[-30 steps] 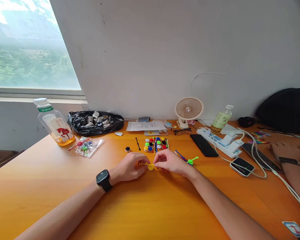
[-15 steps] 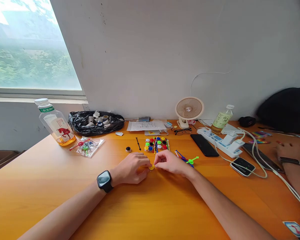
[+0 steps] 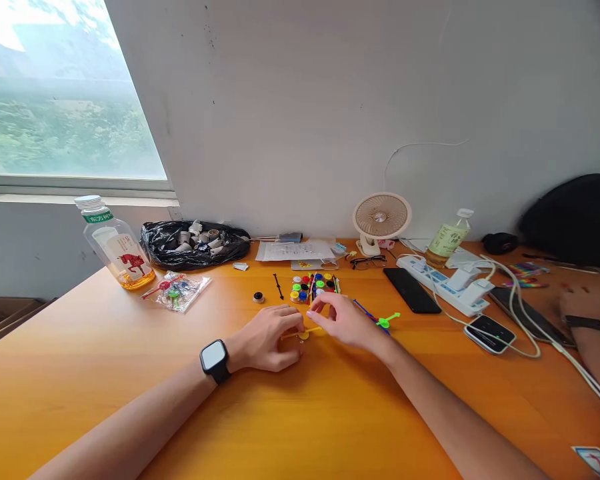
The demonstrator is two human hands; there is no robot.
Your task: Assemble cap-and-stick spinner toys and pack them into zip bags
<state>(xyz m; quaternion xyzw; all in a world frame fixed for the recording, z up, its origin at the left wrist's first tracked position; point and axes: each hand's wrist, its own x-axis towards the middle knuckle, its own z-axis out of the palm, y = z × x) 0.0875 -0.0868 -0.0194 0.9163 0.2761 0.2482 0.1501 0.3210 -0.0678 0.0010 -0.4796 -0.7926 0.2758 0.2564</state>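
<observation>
A yellow spinner arrow with a round hub (image 3: 304, 335) lies low over the table between my hands. My left hand (image 3: 267, 339), with a black watch (image 3: 215, 359) on its wrist, curves around the arrow's left end. Its thumb and forefinger are apart; some fingers are hidden under the palm. Just above the arrow's right end is my right hand (image 3: 344, 321), thumb and fingers parted and holding nothing. Behind them, colored round spinner bases (image 3: 305, 289) stand in rows with thin arrows on top. A black arrow (image 3: 279, 287) and a black-topped base (image 3: 259, 297) lie to the left.
Right of my right hand lie a green arrow (image 3: 389, 321) and blue pieces, then a phone (image 3: 413, 291) and a power strip (image 3: 443, 287) with cables. A bottle (image 3: 123, 257) and a plastic packet (image 3: 180, 291) stand left. Another person's hand (image 3: 587, 303) rests far right.
My right fingers have come off the yellow arrow and moved slightly up and right. My left thumb has drawn away from the hub, so more of the arrow shows.
</observation>
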